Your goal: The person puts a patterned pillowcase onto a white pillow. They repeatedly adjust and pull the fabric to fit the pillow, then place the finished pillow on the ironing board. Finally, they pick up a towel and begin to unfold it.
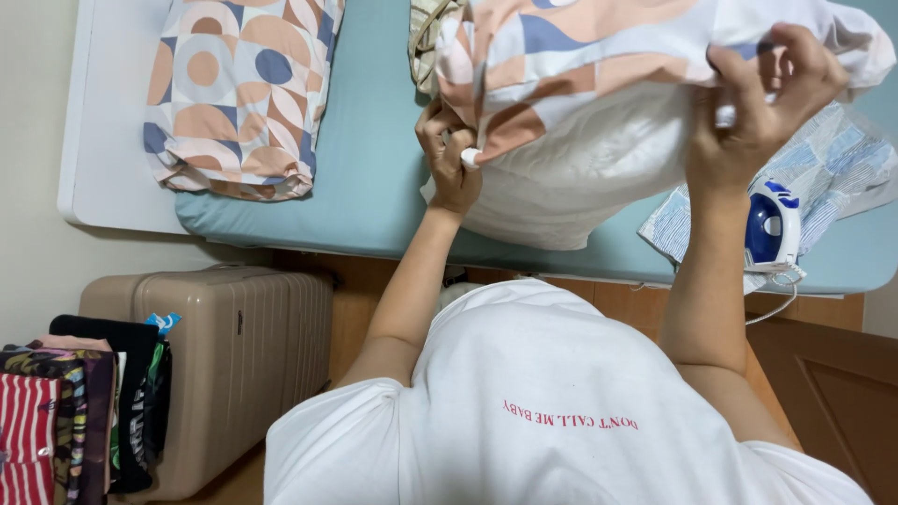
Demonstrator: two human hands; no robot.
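A white pillow (599, 168) lies on the bed, half inside a patterned pillowcase (580, 56) with peach, blue and white shapes. My left hand (451, 154) grips the pillowcase edge at the pillow's left corner. My right hand (762, 98) is raised at the right, fingers closed on the pillowcase's opposite edge. The case is bunched over the top of the pillow, and the white lower part of the pillow shows below it.
A second pillow (238, 93) in the same pattern lies at the bed's left on the teal sheet (369, 178). A blue and white iron (772, 224) and striped cloth (832, 173) sit at right. A beige suitcase (234, 355) and folded clothes (75, 411) stand on the floor at left.
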